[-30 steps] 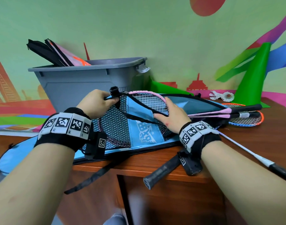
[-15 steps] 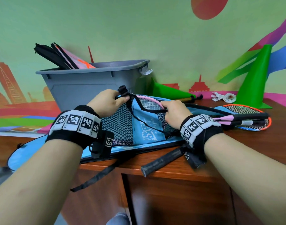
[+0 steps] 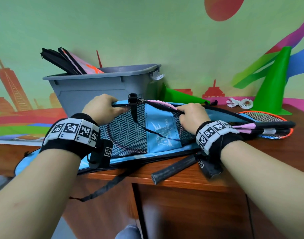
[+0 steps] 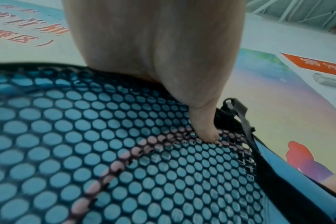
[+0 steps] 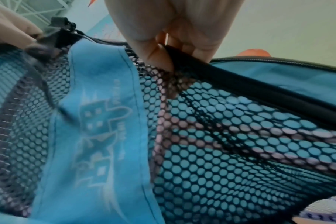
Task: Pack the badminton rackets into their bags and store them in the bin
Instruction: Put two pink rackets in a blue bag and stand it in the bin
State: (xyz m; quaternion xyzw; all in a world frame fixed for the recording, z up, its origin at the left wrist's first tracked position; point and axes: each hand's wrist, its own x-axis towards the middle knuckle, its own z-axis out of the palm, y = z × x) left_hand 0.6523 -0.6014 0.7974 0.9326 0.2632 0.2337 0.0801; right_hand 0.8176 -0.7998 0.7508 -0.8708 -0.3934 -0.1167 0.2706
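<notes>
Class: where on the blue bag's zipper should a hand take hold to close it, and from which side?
Pinch the black pull tab at the bag top edge, coming from above: it stands up from the rim between left hand and right hand.

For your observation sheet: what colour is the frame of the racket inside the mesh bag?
Pink. The racket frame shows best through the mesh in the right wrist view.

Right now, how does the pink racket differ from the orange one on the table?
The pink racket sits inside the blue mesh bag, only its frame top poking out; the orange racket lies bare on the table. Both hands grip the pink one's bag; nothing touches the orange one. Both have strung oval heads.
</notes>
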